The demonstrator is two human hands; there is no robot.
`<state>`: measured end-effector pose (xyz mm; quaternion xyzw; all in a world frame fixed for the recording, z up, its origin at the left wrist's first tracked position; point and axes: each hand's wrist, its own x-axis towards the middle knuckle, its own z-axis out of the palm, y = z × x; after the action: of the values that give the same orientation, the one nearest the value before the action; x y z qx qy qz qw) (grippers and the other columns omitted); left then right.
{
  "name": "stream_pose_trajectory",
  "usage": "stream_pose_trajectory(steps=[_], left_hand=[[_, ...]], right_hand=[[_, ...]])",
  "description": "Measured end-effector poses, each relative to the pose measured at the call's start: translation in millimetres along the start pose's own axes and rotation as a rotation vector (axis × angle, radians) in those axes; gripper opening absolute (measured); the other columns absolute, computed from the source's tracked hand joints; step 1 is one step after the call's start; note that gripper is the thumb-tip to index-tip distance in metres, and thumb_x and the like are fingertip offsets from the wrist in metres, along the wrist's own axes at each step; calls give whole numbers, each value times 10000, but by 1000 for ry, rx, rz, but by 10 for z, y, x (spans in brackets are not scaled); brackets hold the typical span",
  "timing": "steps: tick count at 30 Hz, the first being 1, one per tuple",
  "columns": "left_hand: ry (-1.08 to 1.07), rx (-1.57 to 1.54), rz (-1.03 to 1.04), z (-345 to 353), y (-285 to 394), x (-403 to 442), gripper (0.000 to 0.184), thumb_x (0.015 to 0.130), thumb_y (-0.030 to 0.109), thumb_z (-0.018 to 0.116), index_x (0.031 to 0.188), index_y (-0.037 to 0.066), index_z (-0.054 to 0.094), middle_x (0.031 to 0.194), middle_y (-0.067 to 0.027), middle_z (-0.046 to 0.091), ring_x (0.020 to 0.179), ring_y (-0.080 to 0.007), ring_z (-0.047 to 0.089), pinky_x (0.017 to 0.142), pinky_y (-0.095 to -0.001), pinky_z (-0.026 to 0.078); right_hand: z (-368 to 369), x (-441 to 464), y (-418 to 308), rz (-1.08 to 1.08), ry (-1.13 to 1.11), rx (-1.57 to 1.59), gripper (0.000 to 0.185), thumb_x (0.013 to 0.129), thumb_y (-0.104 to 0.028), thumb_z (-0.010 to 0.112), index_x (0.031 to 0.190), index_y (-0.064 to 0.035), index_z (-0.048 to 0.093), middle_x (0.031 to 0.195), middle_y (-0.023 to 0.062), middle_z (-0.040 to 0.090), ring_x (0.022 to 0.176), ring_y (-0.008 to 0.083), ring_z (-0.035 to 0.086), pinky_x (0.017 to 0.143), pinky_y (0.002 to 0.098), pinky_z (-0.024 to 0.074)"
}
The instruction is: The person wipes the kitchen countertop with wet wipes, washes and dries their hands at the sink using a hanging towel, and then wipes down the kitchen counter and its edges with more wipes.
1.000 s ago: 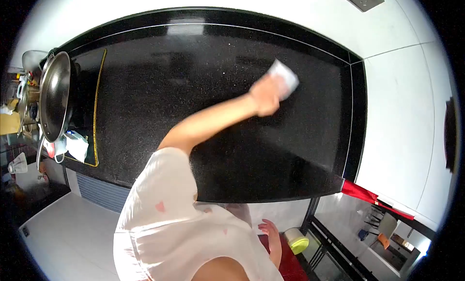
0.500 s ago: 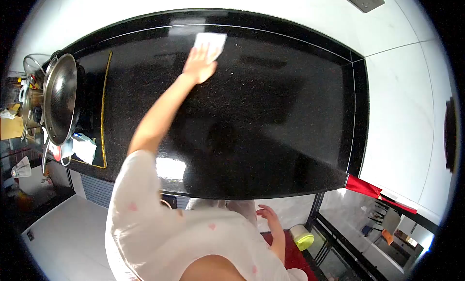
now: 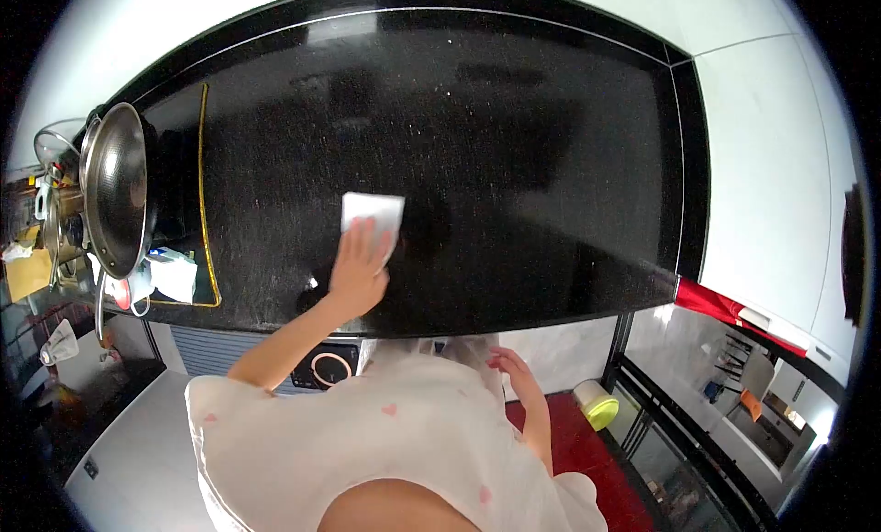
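My left hand [image 3: 360,273] lies on a folded white cloth [image 3: 373,208], holding it against the glossy black countertop [image 3: 514,174]. Its fingers stretch over the lower part of the cloth, and the far edge sticks out past the fingertips. Small pale specks or streaks show on the counter around and beyond the cloth. Off the counter, my right hand [image 3: 510,362] hangs low beside my trousers, fingers loosely bent and apart, with nothing visible in it.
On the left a large pan [image 3: 119,191] stands near a yellow-edged black panel [image 3: 206,193], with a white packet [image 3: 172,275] beside it. A red cloth [image 3: 707,300] hangs at the right front corner. Below stands a bin with a yellow-green lid [image 3: 601,411].
My left hand has drawn the white cloth from near the back of the counter toward my body. The view has shifted slightly; my right hand still hangs at my side.
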<state>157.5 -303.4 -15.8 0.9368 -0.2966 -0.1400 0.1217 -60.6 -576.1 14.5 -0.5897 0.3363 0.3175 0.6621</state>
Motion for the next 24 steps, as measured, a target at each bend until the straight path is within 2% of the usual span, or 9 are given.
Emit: stream_pose_trajectory(steps=[2, 5, 7, 12, 15, 16, 17, 21, 24], left_hand=[[44, -37, 40, 96, 413, 419, 632, 703, 129, 472, 1291, 53, 254, 1333, -226, 183, 1245, -389, 143, 1005, -482, 136], [148, -97, 159, 432, 1189, 786, 616, 702, 198, 475, 1274, 53, 298, 1332, -209, 218, 1257, -363, 137, 1023, -442, 113], [80, -201, 256, 503, 1581, 757, 634, 710, 234, 467, 1290, 62, 276, 1347, -190, 199, 1261, -367, 117, 1030, -432, 89], [23, -240, 240, 579, 1741, 568, 597, 696, 151, 467, 1271, 81, 322, 1350, -147, 224, 1268, -302, 156, 1028, -408, 125], [72, -27, -78, 510, 1257, 159, 597, 680, 83, 457, 1264, 77, 334, 1327, -165, 263, 1259, -301, 182, 1008, -446, 161], [132, 87, -143, 638, 1022, -68, 607, 688, 73, 445, 1278, 67, 306, 1325, -199, 240, 1254, -339, 169, 1005, -471, 143], [20, 71, -269, 379, 1058, -195, 613, 714, 73, 421, 1303, 61, 250, 1332, -238, 186, 1249, -390, 135, 995, -498, 138], [81, 81, -387, 554, 1289, -326, 603, 748, 118, 393, 1315, 45, 199, 1347, -259, 105, 1239, -450, 73, 996, -514, 126], [83, 79, -300, 799, 1769, -41, 632, 723, 135, 426, 1313, 63, 213, 1345, -250, 129, 1237, -444, 104, 987, -526, 148]], right_hand=[[-15, -19, 36, 14, -24, 2, 366, 870, -297, 430, 1133, -46, 471, 961, 65, 561, 942, 171, 495, 868, 298, 338], [-74, -77, 124, -19, -11, 19, 325, 857, -222, 397, 1117, -45, 481, 941, 63, 571, 918, 154, 508, 846, 281, 345], [-191, -96, 132, -13, -2, 11, 316, 849, -193, 386, 1111, -48, 486, 930, 61, 575, 904, 147, 518, 834, 275, 349], [-633, -161, 261, -16, -59, -30, 298, 851, -159, 382, 1101, -35, 485, 921, 64, 570, 899, 149, 519, 823, 273, 365], [-1033, -138, 303, -35, -56, -98, 282, 853, -136, 383, 1093, -34, 490, 905, 61, 572, 891, 142, 518, 804, 260, 374], [-1156, -135, 280, -35, -57, -101, 280, 853, -132, 384, 1092, -33, 491, 901, 61, 573, 890, 140, 518, 803, 255, 375], [-1278, -120, 242, -37, -60, -106, 278, 854, -129, 385, 1091, -32, 492, 897, 61, 574, 889, 138, 517, 802, 250, 376], [-1738, -39, 203, -74, -113, -93, 273, 854, -116, 388, 1090, -26, 493, 890, 61, 577, 889, 135, 516, 799, 236, 376], [-1939, -154, 75, -59, -77, -124, 272, 855, -112, 385, 1089, -22, 492, 902, 64, 575, 890, 136, 516, 788, 232, 379]])
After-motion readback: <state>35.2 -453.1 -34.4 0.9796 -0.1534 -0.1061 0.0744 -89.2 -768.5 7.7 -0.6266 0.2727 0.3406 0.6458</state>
